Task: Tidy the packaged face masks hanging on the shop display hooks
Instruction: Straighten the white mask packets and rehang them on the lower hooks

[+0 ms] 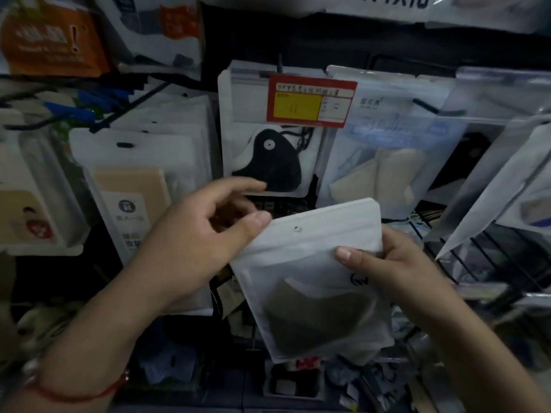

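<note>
Both hands hold a small stack of white mask packets (313, 281) with a grey-green mask showing through the front, tilted and off any hook. My left hand (205, 234) pinches the stack's top left corner with the thumb. My right hand (396, 263) grips its right edge, thumb across the front. Just above hangs a packet with a black mask (268, 162) on a hook, behind a red and yellow price tag (310, 101). To its right hangs a packet with beige masks (384, 171).
More white packets (140, 162) hang on hooks to the left, orange packets (50, 40) above them. Clear packets (504, 162) jut out at the right over a black wire rack (489, 263). Loose goods lie in a bin (298, 380) below.
</note>
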The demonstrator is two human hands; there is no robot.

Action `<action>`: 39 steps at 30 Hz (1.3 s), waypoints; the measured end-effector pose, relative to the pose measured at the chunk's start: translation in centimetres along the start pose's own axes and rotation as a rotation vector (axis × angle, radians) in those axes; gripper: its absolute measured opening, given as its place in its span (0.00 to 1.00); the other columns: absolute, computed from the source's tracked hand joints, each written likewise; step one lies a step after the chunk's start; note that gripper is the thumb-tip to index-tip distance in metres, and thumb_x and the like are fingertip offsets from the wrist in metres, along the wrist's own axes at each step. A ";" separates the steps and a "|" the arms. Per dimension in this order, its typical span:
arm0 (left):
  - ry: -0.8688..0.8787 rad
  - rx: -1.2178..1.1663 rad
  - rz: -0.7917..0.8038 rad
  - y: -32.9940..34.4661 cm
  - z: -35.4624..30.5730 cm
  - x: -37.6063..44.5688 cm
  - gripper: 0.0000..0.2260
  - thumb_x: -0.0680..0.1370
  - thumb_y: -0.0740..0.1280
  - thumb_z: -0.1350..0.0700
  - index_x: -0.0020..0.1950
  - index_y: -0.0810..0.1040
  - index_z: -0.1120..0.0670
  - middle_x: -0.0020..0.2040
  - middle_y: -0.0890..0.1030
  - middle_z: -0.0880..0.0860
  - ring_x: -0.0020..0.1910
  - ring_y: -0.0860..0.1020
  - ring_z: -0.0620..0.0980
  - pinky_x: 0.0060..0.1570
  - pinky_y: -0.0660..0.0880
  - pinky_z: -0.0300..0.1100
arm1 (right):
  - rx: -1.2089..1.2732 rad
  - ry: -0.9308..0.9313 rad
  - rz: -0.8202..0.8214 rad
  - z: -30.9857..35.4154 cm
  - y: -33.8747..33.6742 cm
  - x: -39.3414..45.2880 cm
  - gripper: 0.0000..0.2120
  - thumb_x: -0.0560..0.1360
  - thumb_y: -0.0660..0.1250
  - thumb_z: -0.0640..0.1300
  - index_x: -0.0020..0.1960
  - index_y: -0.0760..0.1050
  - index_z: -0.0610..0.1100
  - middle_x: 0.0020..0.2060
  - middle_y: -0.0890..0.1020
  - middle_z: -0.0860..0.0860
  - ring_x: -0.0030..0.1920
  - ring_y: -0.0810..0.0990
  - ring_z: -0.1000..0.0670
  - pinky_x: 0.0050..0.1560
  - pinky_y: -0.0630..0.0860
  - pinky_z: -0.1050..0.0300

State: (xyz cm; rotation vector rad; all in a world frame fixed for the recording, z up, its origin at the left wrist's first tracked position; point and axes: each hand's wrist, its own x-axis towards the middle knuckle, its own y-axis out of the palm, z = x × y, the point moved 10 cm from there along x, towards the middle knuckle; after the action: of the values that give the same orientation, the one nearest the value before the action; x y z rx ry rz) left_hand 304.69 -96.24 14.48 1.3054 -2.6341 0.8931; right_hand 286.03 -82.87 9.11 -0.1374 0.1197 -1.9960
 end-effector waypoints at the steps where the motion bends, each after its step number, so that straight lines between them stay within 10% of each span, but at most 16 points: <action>1: 0.022 0.126 0.057 0.5 -0.6 0.3 0.16 0.71 0.65 0.35 0.57 0.79 0.34 0.49 0.82 0.34 0.49 0.79 0.35 0.45 0.74 0.31 | -0.002 0.000 0.003 0.0 0.0 -0.1 0.17 0.72 0.72 0.43 0.60 0.79 0.45 0.53 0.85 0.50 0.55 0.84 0.49 0.57 0.79 0.49; 7: 0.088 0.260 0.233 3.9 -2.1 0.6 0.09 0.79 0.62 0.44 0.48 0.81 0.41 0.45 0.82 0.35 0.45 0.80 0.36 0.41 0.74 0.39 | 0.036 -0.036 -0.095 0.7 -1.1 -1.0 0.11 0.72 0.73 0.47 0.55 0.82 0.50 0.50 0.86 0.52 0.52 0.84 0.49 0.49 0.82 0.56; 17: 0.104 0.195 0.156 6.5 -3.1 0.7 0.05 0.76 0.69 0.44 0.43 0.81 0.42 0.42 0.82 0.38 0.43 0.79 0.37 0.38 0.75 0.39 | -0.764 -0.528 -0.410 6.5 -3.3 -4.7 0.23 0.71 0.75 0.44 0.62 0.73 0.54 0.52 0.73 0.56 0.54 0.71 0.67 0.48 0.67 0.79; 27: 0.044 0.066 0.116 9.0 -4.8 1.6 0.14 0.67 0.76 0.43 0.35 0.77 0.51 0.34 0.79 0.50 0.30 0.75 0.42 0.29 0.68 0.35 | -0.870 -0.492 -0.540 5.9 -7.8 -6.1 0.29 0.72 0.70 0.54 0.71 0.70 0.52 0.53 0.70 0.61 0.49 0.70 0.63 0.46 0.73 0.60; 32: 0.122 0.129 0.160 11.5 -7.1 2.1 0.08 0.74 0.71 0.44 0.39 0.79 0.46 0.39 0.81 0.44 0.39 0.78 0.41 0.35 0.69 0.35 | -0.881 -0.509 -0.605 6.4 -11.0 -7.6 0.28 0.73 0.70 0.52 0.72 0.69 0.51 0.52 0.69 0.60 0.48 0.70 0.60 0.44 0.76 0.55; 39: 0.435 0.272 0.117 15.3 -12.4 2.6 0.04 0.80 0.68 0.52 0.51 0.81 0.44 0.48 0.82 0.38 0.49 0.78 0.36 0.47 0.72 0.33 | -0.961 -0.487 -0.646 6.4 -17.3 -9.1 0.12 0.72 0.74 0.46 0.53 0.77 0.45 0.44 0.73 0.56 0.42 0.69 0.61 0.43 0.68 0.72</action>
State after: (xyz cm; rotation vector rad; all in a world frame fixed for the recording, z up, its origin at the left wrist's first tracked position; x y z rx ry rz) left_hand 289.29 -84.39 18.38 0.8723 -2.3220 1.4098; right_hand 275.21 -67.53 17.54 -1.4086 0.7901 -2.2934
